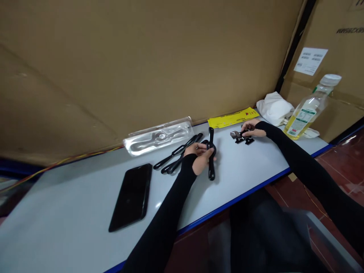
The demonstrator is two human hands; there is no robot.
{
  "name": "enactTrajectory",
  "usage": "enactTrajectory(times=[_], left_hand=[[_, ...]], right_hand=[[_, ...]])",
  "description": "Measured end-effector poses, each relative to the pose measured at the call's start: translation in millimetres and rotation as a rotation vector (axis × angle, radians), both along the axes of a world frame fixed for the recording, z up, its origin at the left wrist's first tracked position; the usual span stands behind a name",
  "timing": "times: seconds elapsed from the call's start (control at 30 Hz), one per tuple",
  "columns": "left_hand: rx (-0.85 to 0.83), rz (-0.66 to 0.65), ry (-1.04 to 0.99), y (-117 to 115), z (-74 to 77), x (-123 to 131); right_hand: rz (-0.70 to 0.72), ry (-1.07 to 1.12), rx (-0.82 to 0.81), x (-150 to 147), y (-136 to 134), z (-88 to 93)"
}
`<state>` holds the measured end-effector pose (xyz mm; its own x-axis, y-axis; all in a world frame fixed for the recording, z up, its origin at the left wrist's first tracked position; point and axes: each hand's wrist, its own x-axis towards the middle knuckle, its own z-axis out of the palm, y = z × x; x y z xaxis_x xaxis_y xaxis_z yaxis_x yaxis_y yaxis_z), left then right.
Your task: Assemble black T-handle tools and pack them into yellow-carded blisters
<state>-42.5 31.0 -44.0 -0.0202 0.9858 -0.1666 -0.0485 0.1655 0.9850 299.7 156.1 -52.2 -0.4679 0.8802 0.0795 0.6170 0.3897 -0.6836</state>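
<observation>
The left hand (200,157) grips one long black plastic arm (211,168); the right hand (253,130) pinches small black metal clips (241,138); spare black rods (178,153) lie loose on the grey desk (241,174), seemingly unjoined.

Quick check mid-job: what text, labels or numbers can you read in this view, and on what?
Yellow printed paper strip by the wall: dark print, too small to read.
White paper label on the brown cardboard box: blurred, unreadable.
Black stamped print on that box's top edge: blurred, cut off.
Green-and-white label on the clear plastic bottle: too small.
Nothing reads clearly.
</observation>
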Motion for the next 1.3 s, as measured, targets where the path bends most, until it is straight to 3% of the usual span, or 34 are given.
enactTrajectory(times=[0.23, 0.33, 0.57, 0.77, 1.1, 1.3], left_hand=[[-0.035, 0.001, -0.237, -10, 14.7, 23], [-0.031, 0.017, -0.286, -9, 11.8, 26], [0.074, 0.039, -0.295, 6, 3.3, 29], [0.045, 0.012, -0.254, 13, 7.3, 32], [0.03, -0.032, -0.226, 6, 5.5, 26], [0.028, -0.026, -0.237, 4, 6.1, 23]], right_hand=[[-0.051, -0.018, 0.057, -12, -17, 13.2], [-0.056, -0.058, 0.095, -31, -17, 25.9], [0.076, -0.277, 0.092, -60, 5, 42.3], [0.098, -0.221, 0.044, -61, -5, 44.6], [0.044, -0.056, 0.044, -67, -11, 27.0], [0.064, -0.038, 0.032, -70, -15, 33.7]])
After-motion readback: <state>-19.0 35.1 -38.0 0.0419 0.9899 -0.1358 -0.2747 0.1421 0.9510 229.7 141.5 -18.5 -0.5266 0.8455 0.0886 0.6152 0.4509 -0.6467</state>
